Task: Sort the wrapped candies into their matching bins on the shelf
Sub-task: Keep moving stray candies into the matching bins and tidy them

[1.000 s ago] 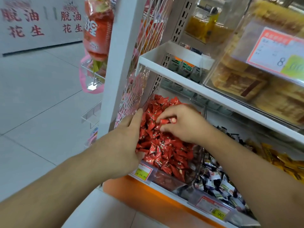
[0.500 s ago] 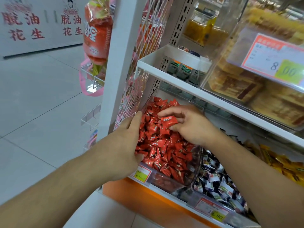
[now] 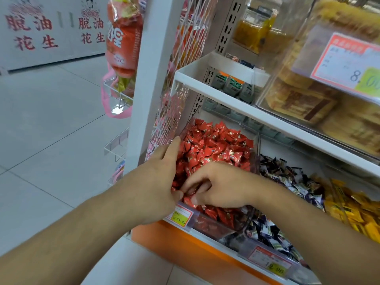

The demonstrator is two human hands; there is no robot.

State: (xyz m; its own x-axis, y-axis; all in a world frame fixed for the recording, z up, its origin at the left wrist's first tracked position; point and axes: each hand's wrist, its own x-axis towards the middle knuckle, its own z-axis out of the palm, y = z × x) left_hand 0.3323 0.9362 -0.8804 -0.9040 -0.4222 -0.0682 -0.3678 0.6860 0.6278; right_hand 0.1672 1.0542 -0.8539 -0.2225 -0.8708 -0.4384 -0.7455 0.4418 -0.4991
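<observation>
Both hands are in the clear bin (image 3: 254,161) of red candies (image 3: 213,147) on the low shelf. Left hand (image 3: 158,182) lies flat along the bin's left wall, fingers straight, holding nothing. Right hand (image 3: 222,186) sits at the near end, fingertips curled down pinching at red candies. Dark candies (image 3: 287,177) and yellow candies (image 3: 353,206) fill the bins to the right.

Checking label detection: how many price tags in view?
3: one on the red candy bin, one on the dark candy bin, one on the upper pastry bin. More may sit off-frame.
</observation>
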